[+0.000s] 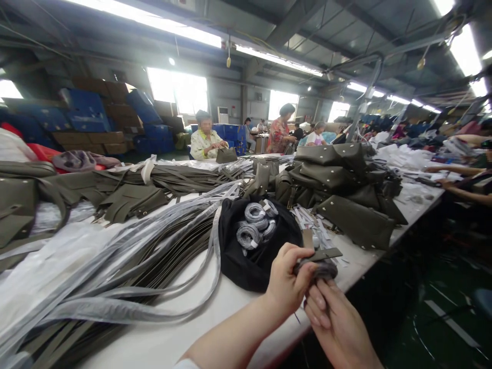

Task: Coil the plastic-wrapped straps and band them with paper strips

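Just past the near edge of the table, both my hands grip one coiled strap, a dark olive band rolled up, apparently in clear plastic, with flat ends sticking out. My left hand pinches the coil from the left between thumb and fingers. From below, my right hand closes its fingers against the coil's underside. Behind my left hand sits an open black bag. Several finished coils in clear plastic lie in it.
Long olive straps, some sleeved in plastic, spread over the white table to the left. Olive leather bags are heaped at right, beside scattered paper strips. Co-workers are across the table; another person's arms reach in at right.
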Available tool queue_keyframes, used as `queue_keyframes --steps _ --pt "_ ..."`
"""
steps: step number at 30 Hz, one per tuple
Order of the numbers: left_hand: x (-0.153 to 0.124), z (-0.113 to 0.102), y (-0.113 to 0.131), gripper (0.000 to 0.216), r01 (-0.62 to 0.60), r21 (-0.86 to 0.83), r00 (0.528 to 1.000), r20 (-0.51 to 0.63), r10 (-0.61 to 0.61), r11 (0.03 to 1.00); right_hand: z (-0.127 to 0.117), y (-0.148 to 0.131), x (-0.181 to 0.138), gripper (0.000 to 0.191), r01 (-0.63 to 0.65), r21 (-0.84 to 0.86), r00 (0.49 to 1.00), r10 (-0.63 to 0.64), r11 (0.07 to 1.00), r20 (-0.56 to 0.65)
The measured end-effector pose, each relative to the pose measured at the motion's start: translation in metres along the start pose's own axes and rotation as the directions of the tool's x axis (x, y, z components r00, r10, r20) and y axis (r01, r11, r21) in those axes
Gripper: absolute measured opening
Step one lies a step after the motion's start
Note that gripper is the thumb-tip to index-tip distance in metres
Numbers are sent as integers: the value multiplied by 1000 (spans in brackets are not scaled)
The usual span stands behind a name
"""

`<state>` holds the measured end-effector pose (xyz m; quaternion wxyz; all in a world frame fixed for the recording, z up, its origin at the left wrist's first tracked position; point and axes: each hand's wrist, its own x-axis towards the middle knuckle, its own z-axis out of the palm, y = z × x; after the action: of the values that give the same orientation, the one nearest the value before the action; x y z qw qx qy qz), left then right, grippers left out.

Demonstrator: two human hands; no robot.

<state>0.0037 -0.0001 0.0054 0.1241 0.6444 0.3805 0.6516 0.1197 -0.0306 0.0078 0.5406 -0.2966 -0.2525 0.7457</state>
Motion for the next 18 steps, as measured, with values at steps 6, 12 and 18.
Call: queue_keyframes --steps 6,12,18 --pt "3 0 4 30 324 -142 932 219 -289 935 -6 2 3 43 65 -209 995 -79 976 -58" --pt "1 8 -7 38 409 -175 898 251 -361 896 -32 -7 -4 35 107 -573 994 -106 812 36" --pt "4 11 -15 51 599 -373 800 313 -512 708 -52 -9 -16 42 389 -916 823 -484 100 297"
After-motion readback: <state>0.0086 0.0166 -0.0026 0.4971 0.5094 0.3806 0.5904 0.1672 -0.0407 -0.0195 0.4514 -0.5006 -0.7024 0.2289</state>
